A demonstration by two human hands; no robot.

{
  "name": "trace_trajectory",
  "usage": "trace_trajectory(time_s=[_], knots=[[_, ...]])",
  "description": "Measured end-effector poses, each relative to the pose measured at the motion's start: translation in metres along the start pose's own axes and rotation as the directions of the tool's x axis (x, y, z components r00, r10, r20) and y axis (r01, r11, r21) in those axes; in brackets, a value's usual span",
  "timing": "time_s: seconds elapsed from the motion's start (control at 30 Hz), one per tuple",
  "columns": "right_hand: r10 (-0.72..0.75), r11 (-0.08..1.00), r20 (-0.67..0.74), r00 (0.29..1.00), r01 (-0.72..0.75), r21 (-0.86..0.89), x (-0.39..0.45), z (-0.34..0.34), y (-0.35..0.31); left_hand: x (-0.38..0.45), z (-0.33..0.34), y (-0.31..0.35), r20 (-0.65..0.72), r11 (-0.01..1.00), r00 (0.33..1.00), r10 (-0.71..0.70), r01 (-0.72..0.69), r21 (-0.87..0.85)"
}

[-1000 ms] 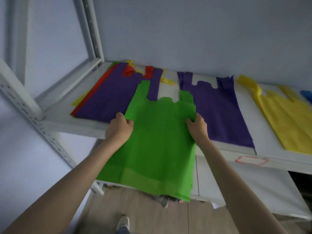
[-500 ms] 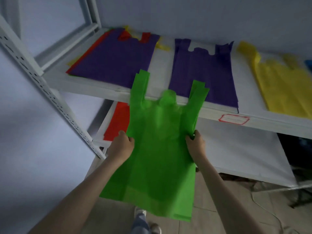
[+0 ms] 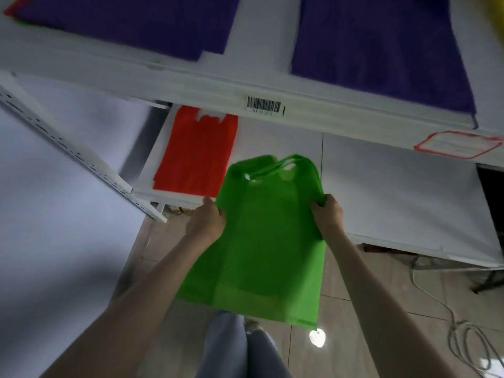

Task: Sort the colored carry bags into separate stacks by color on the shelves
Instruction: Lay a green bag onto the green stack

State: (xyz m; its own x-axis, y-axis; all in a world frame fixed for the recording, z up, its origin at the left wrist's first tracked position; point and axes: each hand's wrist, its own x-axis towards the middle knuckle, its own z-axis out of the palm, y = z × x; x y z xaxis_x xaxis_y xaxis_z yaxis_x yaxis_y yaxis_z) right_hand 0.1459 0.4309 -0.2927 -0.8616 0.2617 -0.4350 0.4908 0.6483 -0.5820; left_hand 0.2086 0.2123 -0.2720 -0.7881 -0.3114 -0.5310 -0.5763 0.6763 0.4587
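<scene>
I hold a green carry bag [image 3: 261,241] in the air in front of the lower shelf [image 3: 395,192], its handles flopped forward. My left hand [image 3: 207,219] grips its left edge and my right hand [image 3: 327,214] grips its right edge. A red bag [image 3: 196,154] lies flat at the left of the lower shelf. On the upper shelf [image 3: 191,85] lie a purple bag [image 3: 381,45] on the right and a mixed pile with a purple bag on top [image 3: 131,20] on the left. A yellow bag [image 3: 497,15] shows at the top right corner.
A white perforated shelf post [image 3: 68,156] slants down at the left. A barcode label [image 3: 263,105] and a red-bordered label [image 3: 458,144] sit on the upper shelf's front edge. White cables [image 3: 458,326] lie on the tiled floor at the right. My legs are below the bag.
Both hands have drawn the green bag off the upper shelf and lowered it to the lower shelf's level. The view has tilted down, and the bag's handles have folded over.
</scene>
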Motion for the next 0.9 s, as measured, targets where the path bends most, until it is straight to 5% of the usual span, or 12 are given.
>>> trace_trajectory(time_s=[0.2,0.37,0.57,0.9], knots=[[-0.032,0.994,0.01,0.999,0.033,-0.107,0.108,0.035,-0.018,0.105,0.024,0.024,-0.015,0.993,0.993,0.121,-0.121,0.0],[-0.213,0.977,-0.268,0.94,0.203,-0.065,0.226,0.044,-0.056,0.224,0.039,0.069,-0.238,0.946,0.936,0.26,-0.296,-0.129],[-0.145,0.989,-0.192,0.971,0.134,-0.067,0.347,0.133,0.042,0.345,0.157,0.019,-0.186,0.957,0.946,0.266,-0.282,-0.069],[-0.11,0.994,-0.181,0.977,0.105,-0.037,0.344,0.175,0.086,0.371,0.201,-0.017,-0.2,0.965,0.946,0.254,-0.234,0.119]])
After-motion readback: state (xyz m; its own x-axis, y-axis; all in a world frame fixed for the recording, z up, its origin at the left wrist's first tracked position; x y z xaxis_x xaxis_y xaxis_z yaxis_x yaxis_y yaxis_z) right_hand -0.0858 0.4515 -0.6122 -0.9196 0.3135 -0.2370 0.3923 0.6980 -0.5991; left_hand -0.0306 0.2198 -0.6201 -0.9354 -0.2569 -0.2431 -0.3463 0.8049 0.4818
